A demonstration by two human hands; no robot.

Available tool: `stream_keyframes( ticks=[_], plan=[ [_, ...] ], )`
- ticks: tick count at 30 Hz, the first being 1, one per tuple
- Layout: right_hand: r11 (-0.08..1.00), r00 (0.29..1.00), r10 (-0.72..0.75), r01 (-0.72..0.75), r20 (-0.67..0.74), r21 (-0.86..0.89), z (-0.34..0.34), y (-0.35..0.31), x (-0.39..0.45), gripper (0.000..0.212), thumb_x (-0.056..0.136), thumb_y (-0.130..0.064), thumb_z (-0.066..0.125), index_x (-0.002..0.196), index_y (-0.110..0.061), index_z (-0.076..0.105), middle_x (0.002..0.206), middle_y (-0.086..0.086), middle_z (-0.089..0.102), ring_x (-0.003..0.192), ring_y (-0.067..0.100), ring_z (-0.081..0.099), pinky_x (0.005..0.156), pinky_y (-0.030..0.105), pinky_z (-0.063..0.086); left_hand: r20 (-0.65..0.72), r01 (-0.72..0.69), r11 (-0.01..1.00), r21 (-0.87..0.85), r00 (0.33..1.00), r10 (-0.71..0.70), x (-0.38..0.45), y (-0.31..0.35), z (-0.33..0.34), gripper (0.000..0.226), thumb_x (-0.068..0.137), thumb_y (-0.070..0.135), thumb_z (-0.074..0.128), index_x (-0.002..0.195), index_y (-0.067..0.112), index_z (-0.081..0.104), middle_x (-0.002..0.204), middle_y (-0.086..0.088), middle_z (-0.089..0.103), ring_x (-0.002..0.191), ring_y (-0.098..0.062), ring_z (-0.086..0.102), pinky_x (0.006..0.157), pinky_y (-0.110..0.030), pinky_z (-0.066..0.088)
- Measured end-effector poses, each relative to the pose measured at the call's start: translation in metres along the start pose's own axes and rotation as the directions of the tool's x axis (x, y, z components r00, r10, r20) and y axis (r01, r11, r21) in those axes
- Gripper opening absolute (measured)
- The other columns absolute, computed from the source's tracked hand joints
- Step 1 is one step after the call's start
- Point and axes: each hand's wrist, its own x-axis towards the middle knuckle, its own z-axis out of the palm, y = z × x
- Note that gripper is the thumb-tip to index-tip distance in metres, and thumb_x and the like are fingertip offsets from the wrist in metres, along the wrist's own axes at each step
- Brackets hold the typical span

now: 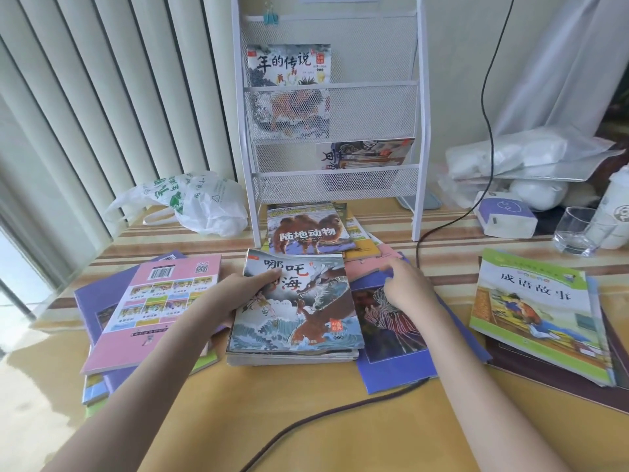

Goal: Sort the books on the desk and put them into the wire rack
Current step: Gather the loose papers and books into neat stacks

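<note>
A white wire rack (422,97) stands at the back of the desk with one book (289,64) in its top tier and another (366,154) in the lower tier. My left hand (235,296) grips the left edge of a dragon-and-waves book (306,308) that tops a stack in the middle. My right hand (406,287) rests fingers down on a purple book (394,338) just right of that stack. A camel-cover book (308,229) lies on a pile in front of the rack. A pink book (153,311) lies at the left, a green-edged one (534,311) at the right.
A black cable (486,107) hangs down behind the rack and crosses the desk front. A white plastic bag (190,202) sits at back left. A glass (578,229), a white cup (616,212), a small purple-and-white box (503,214) and bagged white items (520,155) crowd the back right.
</note>
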Motion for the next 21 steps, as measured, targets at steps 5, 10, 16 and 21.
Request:
stream_keyframes(
  ticks=[5,10,16,21],
  plan=[
    [0.997,0.998,0.055,-0.053,-0.043,0.048,-0.005,-0.013,0.021,0.043,0.085,0.001,0.038,0.114,-0.025,0.055,0.119,0.000,0.058,0.105,0.026,0.056,0.081,0.036,0.047,0.045,0.104,0.926,0.363,0.991,-0.129,-0.001,0.015,-0.011,0.090,0.054,0.089,0.055,0.093,0.008,0.060,0.076,-0.012,0.072,0.065,-0.027,0.071,0.062,-0.033,0.057],
    [0.999,0.982,0.040,-0.033,-0.183,0.040,-0.005,-0.024,0.048,0.029,0.089,-0.008,0.048,0.110,-0.020,0.063,0.113,0.003,0.064,0.102,0.027,0.059,0.077,0.032,0.048,0.061,0.084,0.757,0.648,0.985,-0.162,-0.001,0.037,-0.020,0.075,0.069,0.078,0.056,0.091,0.006,0.056,0.067,-0.013,0.070,0.049,-0.022,0.068,0.057,-0.029,0.056],
    [0.898,0.994,0.016,0.032,-0.107,0.438,0.000,-0.044,0.079,0.038,0.091,-0.004,0.044,0.127,-0.010,0.054,0.128,0.007,0.055,0.090,0.022,0.058,0.078,0.034,0.048,-0.105,-0.088,0.432,0.898,0.909,0.404,0.030,0.069,-0.024,0.057,0.083,0.060,0.059,0.060,0.010,0.045,0.062,-0.001,0.049,0.070,-0.024,0.053,0.066,-0.031,0.046],
    [0.536,0.947,0.147,-0.320,0.286,0.782,0.009,-0.065,0.105,0.030,0.087,-0.007,0.053,0.117,-0.008,0.057,0.114,0.010,0.056,0.108,0.024,0.056,0.089,0.036,0.047,0.113,-0.338,0.563,0.755,0.911,0.396,0.082,0.065,0.012,0.062,0.087,0.055,0.057,0.133,0.015,0.050,0.127,-0.011,0.058,0.116,-0.028,0.055,0.097,-0.039,0.045]
  ],
)
